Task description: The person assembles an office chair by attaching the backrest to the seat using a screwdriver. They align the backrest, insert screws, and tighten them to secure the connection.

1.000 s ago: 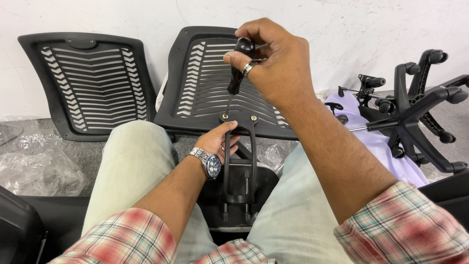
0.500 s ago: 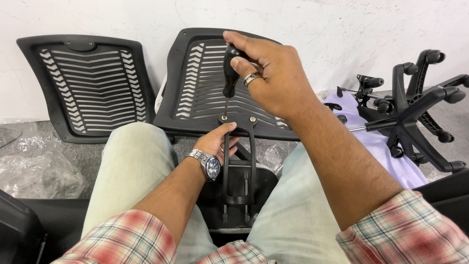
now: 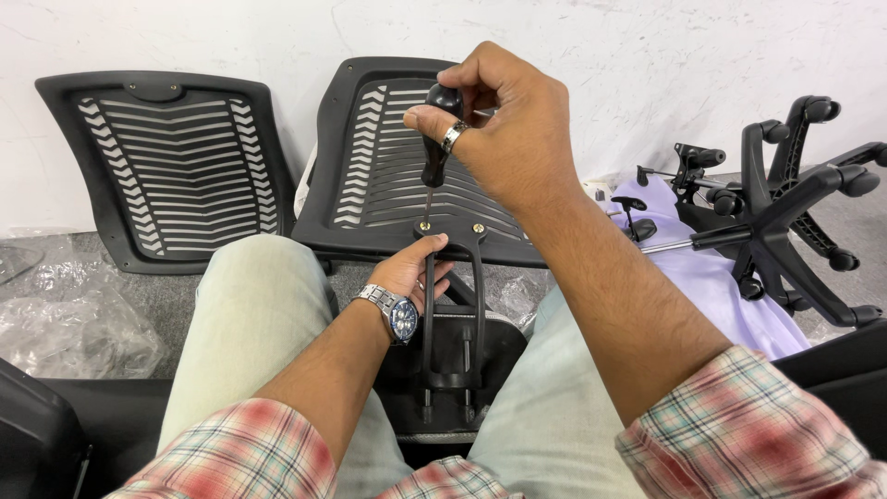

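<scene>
The right hand [image 3: 513, 129] holds the black screwdriver [image 3: 437, 139] tight by its handle, tip on the left gold screw [image 3: 424, 225]. The left hand [image 3: 413, 268] wraps around the black bracket [image 3: 453, 305], btwn the knees. The bracket's top sits on the chair back [image 3: 388, 148]. The tip could slip off if the driver tilts & scratch the plastic. Vs 0.5 s ago, the fingers sit higher on the handle.

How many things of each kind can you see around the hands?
Slatted black chair backs: 2 (one leaning on the wall, one being worked on)
Screwdrivers: 1, in the right hand
Black brackets: 1, held by the left hand
Brass screws: 2 ()
Wheeled chair bases: 1
Wristwatches: 1
Total: 8
</scene>
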